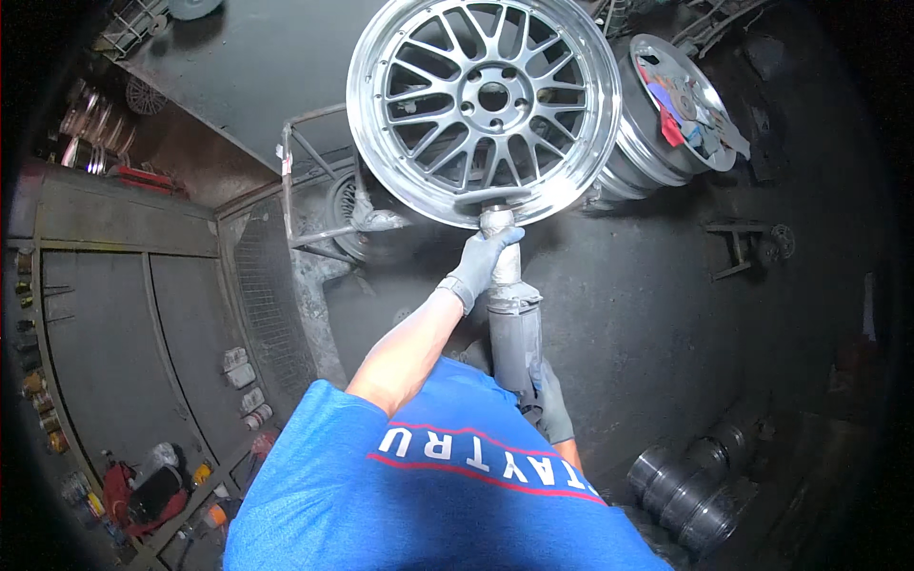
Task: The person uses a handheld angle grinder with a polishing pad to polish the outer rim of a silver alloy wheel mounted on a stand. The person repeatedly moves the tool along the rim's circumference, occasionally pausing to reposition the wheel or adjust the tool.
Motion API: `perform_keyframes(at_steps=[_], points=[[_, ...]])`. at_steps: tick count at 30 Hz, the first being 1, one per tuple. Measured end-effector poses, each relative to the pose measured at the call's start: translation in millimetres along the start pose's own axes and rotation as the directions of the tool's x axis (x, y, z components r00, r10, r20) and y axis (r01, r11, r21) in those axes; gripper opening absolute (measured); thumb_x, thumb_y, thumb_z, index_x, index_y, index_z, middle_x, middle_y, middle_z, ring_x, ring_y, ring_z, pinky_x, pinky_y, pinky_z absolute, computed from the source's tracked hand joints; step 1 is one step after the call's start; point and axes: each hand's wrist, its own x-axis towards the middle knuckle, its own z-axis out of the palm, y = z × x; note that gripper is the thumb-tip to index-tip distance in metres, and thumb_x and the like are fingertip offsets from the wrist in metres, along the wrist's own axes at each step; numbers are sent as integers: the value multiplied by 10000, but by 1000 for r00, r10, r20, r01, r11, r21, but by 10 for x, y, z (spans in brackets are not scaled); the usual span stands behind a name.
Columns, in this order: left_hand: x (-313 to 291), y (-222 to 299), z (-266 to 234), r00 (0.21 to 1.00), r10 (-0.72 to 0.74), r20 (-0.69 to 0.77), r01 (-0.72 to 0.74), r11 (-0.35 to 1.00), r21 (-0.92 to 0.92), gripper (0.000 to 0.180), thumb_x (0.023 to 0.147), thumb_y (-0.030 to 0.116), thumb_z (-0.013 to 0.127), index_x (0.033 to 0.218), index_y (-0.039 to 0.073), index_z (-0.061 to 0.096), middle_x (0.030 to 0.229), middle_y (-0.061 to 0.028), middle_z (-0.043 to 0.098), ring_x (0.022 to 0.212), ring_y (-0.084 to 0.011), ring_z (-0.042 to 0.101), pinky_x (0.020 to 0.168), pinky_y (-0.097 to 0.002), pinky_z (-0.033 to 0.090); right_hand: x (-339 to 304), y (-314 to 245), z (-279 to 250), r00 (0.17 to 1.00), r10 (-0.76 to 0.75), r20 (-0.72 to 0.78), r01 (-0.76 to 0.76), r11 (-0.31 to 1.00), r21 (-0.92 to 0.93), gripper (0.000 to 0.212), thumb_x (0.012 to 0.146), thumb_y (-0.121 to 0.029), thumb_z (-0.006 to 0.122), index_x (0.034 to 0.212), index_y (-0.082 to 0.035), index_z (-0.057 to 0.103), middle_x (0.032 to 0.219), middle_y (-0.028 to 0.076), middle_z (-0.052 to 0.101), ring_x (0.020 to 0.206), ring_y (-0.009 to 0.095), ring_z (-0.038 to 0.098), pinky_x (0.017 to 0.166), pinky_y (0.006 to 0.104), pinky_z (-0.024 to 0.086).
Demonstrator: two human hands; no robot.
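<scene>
A silver multi-spoke alloy wheel (447, 122) with a shiny polished lip stands face-on in front of me. Both of my gloved hands are on a long grey power grinder (515, 338), its front wrapped in whitish material. My left hand (487, 262) is closed round that wrapped neck, just below the wheel. Lower down, my right hand (555, 404) is closed on the rear of the body, partly hidden behind it. The tool's flat round disc (492, 196) lies at the bottom of the lip; whether it touches the metal, I cannot tell.
Right of the wheel, a stack of rims (647, 157) carries a rim piled with coloured abrasive pieces (693, 114). A metal frame (297, 190) stands at the left. More rims (687, 495) lie at lower right. Bottles and bags fill the lower left, by a grey cabinet (105, 333).
</scene>
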Motion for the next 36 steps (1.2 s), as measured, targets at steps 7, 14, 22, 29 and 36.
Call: perform_keyframes(at_steps=[7,14,22,29,36], points=[[-224,320,-221,996,60,-59,-49,985,163,468,872,261,923,1232,9,762,1131,-65,787,974,-166,733,858,-360,590,-5,324,493,997,-49,63,46,998,41,735,1134,-550,568,1590,25,530,1526,153,624,1393,238,579,1187,377,442],[-68,54,72,996,32,-81,-22,992,121,519,883,250,934,1293,35,698,1082,-47,738,917,-163,710,814,-360,605,110,144,-33,998,-29,51,28,999,29,685,1137,-523,578,1557,17,571,1449,134,674,1305,225,622,1131,376,482],[355,-455,964,996,47,-73,-66,955,-288,328,928,160,887,1186,121,687,1020,-45,738,876,-184,723,786,-367,613,470,-1108,-1372,995,101,25,-90,955,-282,666,1110,-486,642,1558,2,579,1358,97,696,1114,177,666,860,335,565],[846,-624,1697,993,98,66,-40,807,-589,172,979,106,805,1104,100,685,983,-63,752,873,-214,743,813,-385,623,890,-2348,-2155,999,7,39,15,846,-533,659,1084,-449,691,1578,-30,572,1434,90,666,1148,165,661,797,297,580],[771,-619,1704,995,100,28,-65,811,-582,193,965,114,826,1110,90,701,995,-55,748,898,-211,739,861,-388,615,1008,-2336,-2292,996,-7,89,55,838,-543,763,1053,-525,726,1587,-6,559,1482,101,653,1220,175,642,835,300,578]])
